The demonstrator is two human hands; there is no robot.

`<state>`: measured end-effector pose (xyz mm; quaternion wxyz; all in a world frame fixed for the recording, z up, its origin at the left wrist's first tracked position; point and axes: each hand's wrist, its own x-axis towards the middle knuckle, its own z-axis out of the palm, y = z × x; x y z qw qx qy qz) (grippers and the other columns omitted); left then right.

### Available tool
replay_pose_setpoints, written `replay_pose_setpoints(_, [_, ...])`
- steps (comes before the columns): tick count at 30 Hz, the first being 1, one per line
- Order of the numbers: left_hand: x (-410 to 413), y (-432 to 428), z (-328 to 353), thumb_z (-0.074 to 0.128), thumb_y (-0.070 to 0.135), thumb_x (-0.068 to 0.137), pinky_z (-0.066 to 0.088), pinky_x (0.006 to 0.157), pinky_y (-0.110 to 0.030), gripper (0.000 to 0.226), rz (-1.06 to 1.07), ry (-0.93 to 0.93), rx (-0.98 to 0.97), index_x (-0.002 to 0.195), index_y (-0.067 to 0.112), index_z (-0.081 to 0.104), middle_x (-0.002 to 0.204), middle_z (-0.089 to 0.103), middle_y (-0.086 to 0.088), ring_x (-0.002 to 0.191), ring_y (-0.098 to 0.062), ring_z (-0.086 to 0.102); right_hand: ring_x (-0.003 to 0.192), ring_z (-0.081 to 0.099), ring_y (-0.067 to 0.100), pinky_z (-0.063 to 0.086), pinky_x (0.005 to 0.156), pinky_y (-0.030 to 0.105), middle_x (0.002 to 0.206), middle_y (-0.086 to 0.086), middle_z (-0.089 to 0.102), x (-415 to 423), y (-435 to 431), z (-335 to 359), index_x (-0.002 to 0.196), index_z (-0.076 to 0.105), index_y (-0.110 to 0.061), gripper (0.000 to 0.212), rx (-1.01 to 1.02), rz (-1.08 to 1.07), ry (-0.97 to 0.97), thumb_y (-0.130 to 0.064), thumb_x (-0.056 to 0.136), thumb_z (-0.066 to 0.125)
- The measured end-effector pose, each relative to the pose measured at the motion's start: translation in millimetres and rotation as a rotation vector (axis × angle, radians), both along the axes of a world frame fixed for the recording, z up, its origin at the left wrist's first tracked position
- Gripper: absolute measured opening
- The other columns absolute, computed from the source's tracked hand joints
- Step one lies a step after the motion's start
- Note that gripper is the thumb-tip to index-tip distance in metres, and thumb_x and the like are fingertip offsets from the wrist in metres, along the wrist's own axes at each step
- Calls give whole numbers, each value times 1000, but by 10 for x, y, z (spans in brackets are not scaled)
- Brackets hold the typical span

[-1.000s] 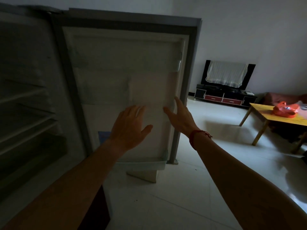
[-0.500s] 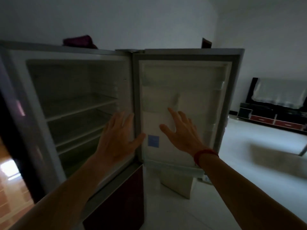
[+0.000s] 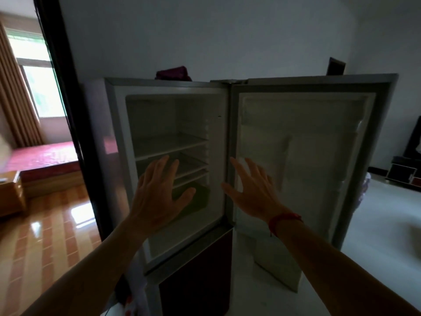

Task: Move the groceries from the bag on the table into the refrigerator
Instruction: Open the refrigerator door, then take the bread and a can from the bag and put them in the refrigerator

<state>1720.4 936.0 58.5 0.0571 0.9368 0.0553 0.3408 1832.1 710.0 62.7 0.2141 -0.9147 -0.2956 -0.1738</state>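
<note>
Left hand (image 3: 157,197) spread, empty, raised before the open upper compartment of the refrigerator (image 3: 159,117); right hand (image 3: 252,192) likewise spread and empty, near the hinge edge of its swung-out door (image 3: 319,144).

Two bare hands: left hand (image 3: 157,199), right hand (image 3: 255,197). One red string bracelet (image 3: 284,218). One grey metal refrigerator (image 3: 119,144): three pale shelves (image 3: 170,145) and one green plastic drawer (image 3: 201,198) behind the left fingers (image 3: 159,169), one open white-lined door (image 3: 307,156) beyond the right fingers (image 3: 252,172).
</note>
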Motion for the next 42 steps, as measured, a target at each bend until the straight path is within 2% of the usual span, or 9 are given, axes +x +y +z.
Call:
replay_pose_setpoints(5, [97,-76,-15,29,79,80,34,110,-55,92,-17,16,7,149,18,31,157,25,-10,144,-30,25,147,16,34,19,117,52,163,10,11,60,-82,-8,152,7,-46,76,-8,-13,-4,-72,88,38])
replay_pose_setpoints(12, [397,-441,-75,34,75,80,27,113,-52,88,-59,41,52,149,19,34,158,23,-12,144,-33,23,146,18,34,22,115,53,163,11,14,191,-499,-49,152,12,-43,74,-33,-83,-23,-71,89,38])
replay_pose_setpoints(16, [611,-747,-115,30,76,80,28,112,-52,89,-92,68,61,146,17,39,156,30,-12,142,-36,27,145,20,33,21,114,51,162,12,15,216,-826,-83,152,14,-42,72,-60,-176,-53,-69,91,38])
replay_pose_setpoints(24, [1018,-1275,-165,29,79,81,31,111,-53,92,-313,89,81,146,16,39,153,35,-14,139,-38,33,148,14,35,17,117,53,164,10,11,94,-1421,-166,153,9,-44,75,-102,-414,-8,-73,90,35])
replay_pose_setpoints(27, [1112,-1483,-213,22,82,81,30,112,-55,95,-433,105,75,148,16,38,156,31,-13,142,-38,29,148,17,35,22,116,59,163,11,12,-63,-1647,-205,153,7,-42,79,-118,-520,-14,-79,85,27])
replay_pose_setpoints(31, [1160,-1833,-287,20,81,81,28,113,-53,95,-564,104,73,149,18,34,157,29,-12,144,-36,25,146,21,34,27,114,56,162,13,15,-417,-1959,-259,154,9,-39,90,-127,-696,2,-83,76,11])
replay_pose_setpoints(36, [1011,-2393,-293,17,80,78,20,115,-53,94,-743,115,51,152,22,26,161,19,-10,147,-35,17,146,19,33,23,115,53,162,12,15,-980,-2412,-334,154,14,-38,76,-136,-896,-1,-73,89,34])
replay_pose_setpoints(38, [923,-2667,-305,18,80,80,20,115,-53,93,-829,113,77,153,23,21,161,17,-10,147,-35,16,147,18,32,21,115,52,162,12,13,-1238,-2620,-342,154,12,-40,75,-143,-982,1,-71,90,35])
replay_pose_setpoints(42, [782,-3212,-332,25,78,84,25,114,-56,87,-961,109,118,152,23,25,160,20,-11,145,-36,22,148,15,33,20,117,53,163,10,13,-1738,-3005,-341,153,12,-42,75,-119,-1110,6,-72,89,37])
